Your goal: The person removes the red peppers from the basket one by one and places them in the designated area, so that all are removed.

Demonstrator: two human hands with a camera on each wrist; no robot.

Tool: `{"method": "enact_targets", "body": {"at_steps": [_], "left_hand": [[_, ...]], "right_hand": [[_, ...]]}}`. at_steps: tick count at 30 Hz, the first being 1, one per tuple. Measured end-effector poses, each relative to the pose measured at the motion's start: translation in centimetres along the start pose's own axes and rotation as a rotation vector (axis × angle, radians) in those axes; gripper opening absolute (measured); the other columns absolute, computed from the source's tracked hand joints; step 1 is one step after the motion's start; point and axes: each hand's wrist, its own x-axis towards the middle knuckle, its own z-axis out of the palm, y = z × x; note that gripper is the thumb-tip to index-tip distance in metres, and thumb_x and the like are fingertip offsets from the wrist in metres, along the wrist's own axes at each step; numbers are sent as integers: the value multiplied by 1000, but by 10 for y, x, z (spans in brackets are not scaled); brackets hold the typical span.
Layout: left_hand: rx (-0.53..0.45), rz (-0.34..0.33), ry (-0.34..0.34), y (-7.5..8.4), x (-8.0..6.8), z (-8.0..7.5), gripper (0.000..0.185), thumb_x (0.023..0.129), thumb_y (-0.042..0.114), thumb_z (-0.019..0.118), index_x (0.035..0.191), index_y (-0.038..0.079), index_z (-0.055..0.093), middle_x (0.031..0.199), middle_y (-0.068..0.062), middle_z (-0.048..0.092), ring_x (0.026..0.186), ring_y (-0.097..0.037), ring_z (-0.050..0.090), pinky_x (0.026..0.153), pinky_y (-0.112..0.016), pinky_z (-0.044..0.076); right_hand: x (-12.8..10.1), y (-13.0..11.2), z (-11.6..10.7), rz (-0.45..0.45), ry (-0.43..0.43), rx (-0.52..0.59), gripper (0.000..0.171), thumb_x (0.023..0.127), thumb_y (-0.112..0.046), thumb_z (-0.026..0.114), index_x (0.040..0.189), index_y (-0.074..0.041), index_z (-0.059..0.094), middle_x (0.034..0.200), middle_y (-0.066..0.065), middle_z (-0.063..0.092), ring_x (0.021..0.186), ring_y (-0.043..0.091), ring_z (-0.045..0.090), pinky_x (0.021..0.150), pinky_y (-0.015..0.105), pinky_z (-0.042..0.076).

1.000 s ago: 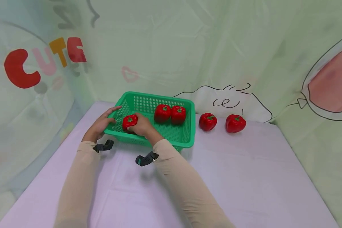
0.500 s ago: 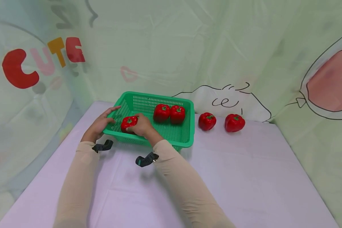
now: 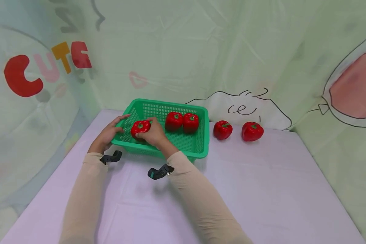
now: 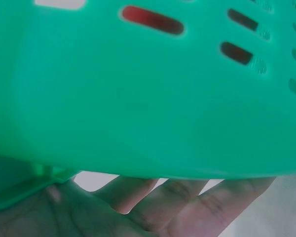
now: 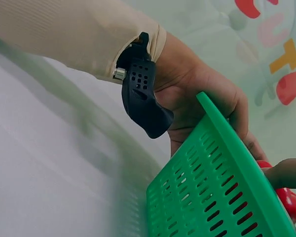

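A green plastic basket [image 3: 205, 135] with slotted walls stands toward the back left of the table. My right hand [image 3: 155, 133] reaches over its near wall and grips a red bell pepper [image 3: 140, 127] in the left part of the basket. My left hand [image 3: 106, 134] holds the basket's left rim, thumb over the edge. In the left wrist view its fingers [image 4: 177, 202] show beyond the green wall [image 4: 138, 108]. Two more red bell peppers [image 3: 174, 121] [image 3: 190, 122] sit side by side inside the basket, toward the back right.
Right of the basket, two red bell peppers [image 3: 222, 130] [image 3: 252, 131] lie apart on the pale lilac tablecloth [image 3: 262, 189]. A printed curtain [image 3: 183, 51] hangs close behind the basket and along both sides of the table.
The right hand and the bell pepper it grips have risen a little and shifted slightly right within the basket. The left hand stays at the rim; the other peppers have not moved.
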Motion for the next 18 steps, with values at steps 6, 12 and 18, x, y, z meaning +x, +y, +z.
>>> {"method": "enact_targets", "body": {"at_steps": [6, 12, 18], "left_hand": [[5, 14, 6, -1, 1, 1, 74, 90, 1, 37, 156, 33, 28, 166, -4, 7, 140, -37, 29, 91, -37, 50], [-12, 16, -1, 1, 0, 2, 74, 90, 0, 36, 157, 29, 25, 166, -5, 7, 140, -38, 29, 96, -45, 47], [-39, 0, -6, 0, 3, 0, 75, 90, -2, 36, 158, 28, 24, 167, -6, 5, 141, -41, 27, 104, -55, 38]], "right_hand": [[-4, -2, -2, -55, 39, 49, 75, 80, -13, 77, 141, -9, 34, 138, 14, 50, 125, 29, 52, 93, 40, 54], [-12, -2, -9, -97, 62, 28, 77, 79, -16, 78, 142, -12, 33, 139, 11, 49, 125, 28, 52, 89, 40, 55], [-28, -12, -30, -126, 109, 31, 77, 79, -20, 80, 143, -17, 37, 143, 9, 47, 128, 28, 50, 90, 42, 55]]}}
